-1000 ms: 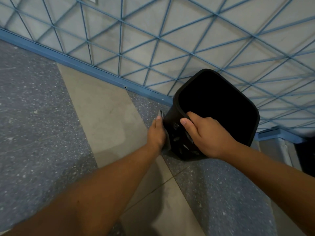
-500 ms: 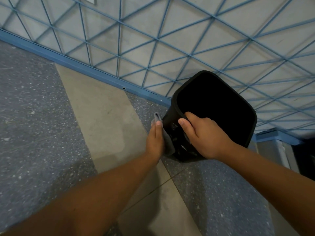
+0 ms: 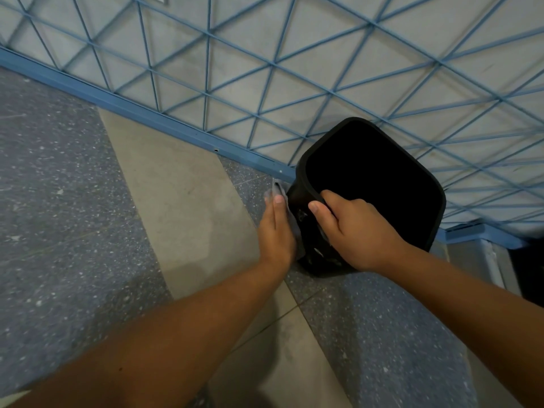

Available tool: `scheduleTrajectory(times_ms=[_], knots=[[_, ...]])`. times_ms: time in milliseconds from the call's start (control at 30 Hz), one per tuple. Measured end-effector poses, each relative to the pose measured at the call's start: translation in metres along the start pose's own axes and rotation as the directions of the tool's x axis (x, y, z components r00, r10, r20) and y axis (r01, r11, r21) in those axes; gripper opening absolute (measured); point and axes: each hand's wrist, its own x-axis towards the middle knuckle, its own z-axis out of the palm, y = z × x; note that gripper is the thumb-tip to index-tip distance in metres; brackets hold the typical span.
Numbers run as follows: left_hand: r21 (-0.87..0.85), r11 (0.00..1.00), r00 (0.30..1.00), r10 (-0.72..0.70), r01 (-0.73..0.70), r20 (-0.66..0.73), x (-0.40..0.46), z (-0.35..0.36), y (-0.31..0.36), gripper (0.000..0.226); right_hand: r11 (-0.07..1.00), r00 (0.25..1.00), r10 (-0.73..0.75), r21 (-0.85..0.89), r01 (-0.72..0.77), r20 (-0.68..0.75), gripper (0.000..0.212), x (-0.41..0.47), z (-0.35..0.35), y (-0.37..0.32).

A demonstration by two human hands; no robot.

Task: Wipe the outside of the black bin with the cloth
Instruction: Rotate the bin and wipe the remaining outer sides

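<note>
My two forearms reach forward from the bottom of the view over a floor (image 3: 59, 231) of grey speckled tiles crossed by a plain beige strip. My left hand (image 3: 276, 231) lies flat with straight fingers, pressing a grey cloth (image 3: 290, 213) against the left outer wall of the black bin (image 3: 300, 201); the cloth's upper corner pokes out past my fingertips, and its lower edge shows below my palm against the bin's side. Just to the right, my right hand (image 3: 356, 228) grips the bin's near rim: the thumb runs down the outside wall and the other fingers curl over the edge into the dark interior. The bin stands on the floor between my hands and the wall, its open mouth facing up toward me. Beyond it runs a blue baseboard (image 3: 141, 111), and above that a pale wall covered by a blue wire grid (image 3: 265, 66) of triangles.
</note>
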Motion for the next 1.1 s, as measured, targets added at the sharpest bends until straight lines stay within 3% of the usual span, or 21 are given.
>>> scheduleTrajectory(times_ms=[67,200,367,467,567,633,700,867,1100], knots=[[0.097,0.995,1.000,-0.004,0.002,0.019,-0.004,-0.006,-0.010,0.056,1.000,1.000,0.001,0.007,-0.001,-0.003,0.041,-0.001,0.000,0.000],[0.281,0.948,0.988,-0.148,0.151,-0.034,0.011,-0.022,-0.017,0.055,1.000,1.000,-0.004,0.018,0.004,-0.014,0.040,-0.001,0.000,0.000],[0.029,0.998,0.997,-0.056,0.058,-0.061,-0.004,0.000,-0.008,0.056,1.000,1.000,0.000,0.025,0.001,-0.014,0.040,0.000,0.001,0.000],[0.184,0.983,1.000,-0.016,0.017,-0.007,-0.011,-0.012,-0.020,0.053,1.000,1.000,0.000,0.018,0.000,-0.007,0.041,0.000,0.000,0.001],[0.404,0.911,0.996,-0.095,0.085,0.003,0.004,-0.031,-0.022,0.052,1.000,1.000,0.004,0.019,-0.004,0.003,0.042,0.000,0.000,0.001],[0.452,0.887,0.993,-0.114,0.095,0.016,0.013,-0.039,-0.015,0.053,1.000,1.000,0.007,0.019,-0.007,0.008,0.044,0.000,0.000,0.002],[0.393,0.911,0.992,-0.129,0.123,-0.011,0.018,-0.049,-0.005,0.057,1.000,1.000,0.008,0.025,-0.008,0.009,0.047,-0.001,0.000,0.003],[-0.005,0.986,0.968,-0.165,0.167,-0.188,0.033,-0.076,0.019,0.050,0.999,0.999,0.024,0.031,-0.025,0.024,0.049,0.000,0.000,0.003],[-0.089,0.990,0.978,-0.120,0.106,-0.169,0.025,-0.075,0.033,0.052,0.976,0.984,0.178,0.136,-0.172,-0.028,0.045,0.020,0.005,-0.014]])
